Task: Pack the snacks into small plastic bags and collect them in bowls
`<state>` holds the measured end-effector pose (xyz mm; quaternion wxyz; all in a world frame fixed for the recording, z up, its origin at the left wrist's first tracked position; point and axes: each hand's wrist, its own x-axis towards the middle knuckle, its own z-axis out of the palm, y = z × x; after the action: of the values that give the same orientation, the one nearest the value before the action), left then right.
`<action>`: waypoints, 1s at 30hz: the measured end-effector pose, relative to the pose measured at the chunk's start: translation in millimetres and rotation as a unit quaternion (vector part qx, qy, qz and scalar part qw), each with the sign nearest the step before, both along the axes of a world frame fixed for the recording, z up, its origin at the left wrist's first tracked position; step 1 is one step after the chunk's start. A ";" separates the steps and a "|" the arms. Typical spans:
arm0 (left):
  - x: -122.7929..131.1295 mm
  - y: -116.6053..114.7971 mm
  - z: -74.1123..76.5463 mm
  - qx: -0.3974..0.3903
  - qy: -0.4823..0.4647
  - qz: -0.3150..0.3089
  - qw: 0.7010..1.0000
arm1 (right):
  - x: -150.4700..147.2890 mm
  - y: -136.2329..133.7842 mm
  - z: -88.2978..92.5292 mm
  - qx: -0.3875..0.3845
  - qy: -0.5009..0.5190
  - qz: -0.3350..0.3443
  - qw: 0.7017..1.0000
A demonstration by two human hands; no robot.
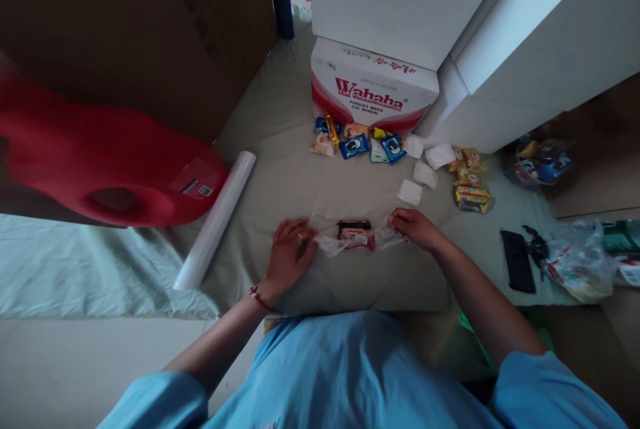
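Note:
A small red and black snack packet lies on the cloth-covered surface inside a sheet of clear plastic wrap. My left hand pinches the twisted left end of the wrap. My right hand pinches the right end. Both hands have their fingers closed on the film, with the packet between them.
A roll of clear wrap lies to the left beside a red plastic stool. Several snack packets and white wrapped pieces sit before a Wahaha carton. A black phone and plastic bags lie right.

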<state>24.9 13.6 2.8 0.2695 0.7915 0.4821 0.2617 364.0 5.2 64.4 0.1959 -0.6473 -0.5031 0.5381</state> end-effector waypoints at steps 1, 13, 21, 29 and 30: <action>3.1 0.7 1.1 0.013 0.014 0.012 1.000 | 0.3 -0.5 -2.3 -0.005 -0.006 -0.004 1.000; 22.6 12.3 -1.6 0.045 0.050 0.062 0.996 | 11.5 24.6 16.2 0.127 -0.287 0.169 0.934; 23.8 7.4 -4.0 0.050 0.074 0.067 0.994 | -67.0 56.3 4.0 0.203 -0.231 0.310 0.900; 22.8 4.5 -3.7 0.045 0.070 0.066 0.994 | -61.4 53.7 -15.2 0.196 -0.174 0.317 0.912; 23.1 4.5 -2.9 0.043 0.072 0.066 0.994 | -56.7 53.5 -14.5 0.196 -0.159 0.318 0.914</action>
<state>48.0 18.1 -0.1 0.1818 0.7857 0.5399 0.2414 307.3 58.7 49.9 0.0547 -0.4789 -0.8022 0.3523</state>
